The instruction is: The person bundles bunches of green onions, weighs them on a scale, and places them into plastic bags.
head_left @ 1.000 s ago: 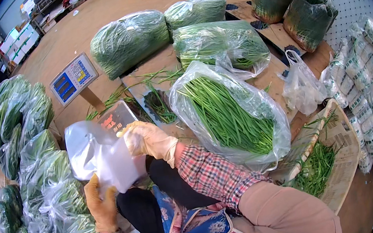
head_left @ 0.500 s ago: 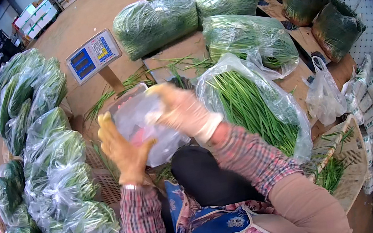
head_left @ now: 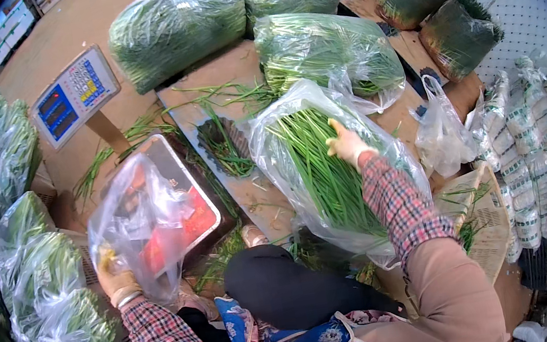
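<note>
The left hand (head_left: 116,274) grasps a clear bag (head_left: 134,223) over the scale (head_left: 172,163); the right hand (head_left: 349,145) is at the greens (head_left: 322,172), its grip unclear.

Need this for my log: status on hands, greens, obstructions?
Left hand: holding clear bag. Right hand: fingers apart over long greens in open bag, contact unclear. Possibly in the way: clear bag, overlapping scale in view.

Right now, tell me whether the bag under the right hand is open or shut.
Open: the clear bag is spread apart around the green stalks, which show uncovered below the right hand.
</note>
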A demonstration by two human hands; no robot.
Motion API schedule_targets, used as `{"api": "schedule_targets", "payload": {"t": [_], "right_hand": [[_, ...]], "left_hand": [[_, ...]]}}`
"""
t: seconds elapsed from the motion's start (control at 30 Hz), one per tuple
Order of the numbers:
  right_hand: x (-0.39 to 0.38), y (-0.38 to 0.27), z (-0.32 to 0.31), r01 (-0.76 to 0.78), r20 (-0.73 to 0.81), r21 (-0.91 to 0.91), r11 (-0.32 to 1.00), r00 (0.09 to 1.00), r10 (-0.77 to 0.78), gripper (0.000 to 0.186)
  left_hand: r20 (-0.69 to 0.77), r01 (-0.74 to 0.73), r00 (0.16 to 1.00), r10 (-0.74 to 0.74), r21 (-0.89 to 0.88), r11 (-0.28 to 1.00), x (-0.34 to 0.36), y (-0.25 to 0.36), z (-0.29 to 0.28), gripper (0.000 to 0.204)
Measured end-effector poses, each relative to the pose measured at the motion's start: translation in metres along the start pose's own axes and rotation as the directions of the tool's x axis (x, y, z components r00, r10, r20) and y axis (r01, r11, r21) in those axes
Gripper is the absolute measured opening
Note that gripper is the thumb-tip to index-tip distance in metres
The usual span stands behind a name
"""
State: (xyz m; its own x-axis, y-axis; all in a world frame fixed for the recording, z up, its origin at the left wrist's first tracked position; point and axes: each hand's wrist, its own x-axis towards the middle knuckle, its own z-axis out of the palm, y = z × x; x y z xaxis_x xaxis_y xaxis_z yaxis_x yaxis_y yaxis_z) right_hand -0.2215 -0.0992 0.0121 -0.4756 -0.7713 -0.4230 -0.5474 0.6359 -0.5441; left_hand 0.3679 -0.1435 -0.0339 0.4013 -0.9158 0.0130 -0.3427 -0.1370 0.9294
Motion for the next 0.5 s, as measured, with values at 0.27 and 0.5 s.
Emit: {"api": "schedule_targets", "payload": {"t": [0.27, 0.5], "right_hand": [[0.049, -0.053, -0.098, 0.271, -0.418, 0.003, 0.963, 0.875, -0.245, 0.071], [-0.034, -0.049, 0.032, 0.193, -0.046, -0.745, 0.638, 0.94, -0.338, 0.127]], "left_hand": [[0.165, 0.06, 0.983, 0.086, -0.718, 0.693, 0.031, 0.042, -0.051, 0.034], [0.323, 0.415, 0.91, -0.26, -0.716, 0.562, 0.033, 0.053, -0.004, 0.037]]}}
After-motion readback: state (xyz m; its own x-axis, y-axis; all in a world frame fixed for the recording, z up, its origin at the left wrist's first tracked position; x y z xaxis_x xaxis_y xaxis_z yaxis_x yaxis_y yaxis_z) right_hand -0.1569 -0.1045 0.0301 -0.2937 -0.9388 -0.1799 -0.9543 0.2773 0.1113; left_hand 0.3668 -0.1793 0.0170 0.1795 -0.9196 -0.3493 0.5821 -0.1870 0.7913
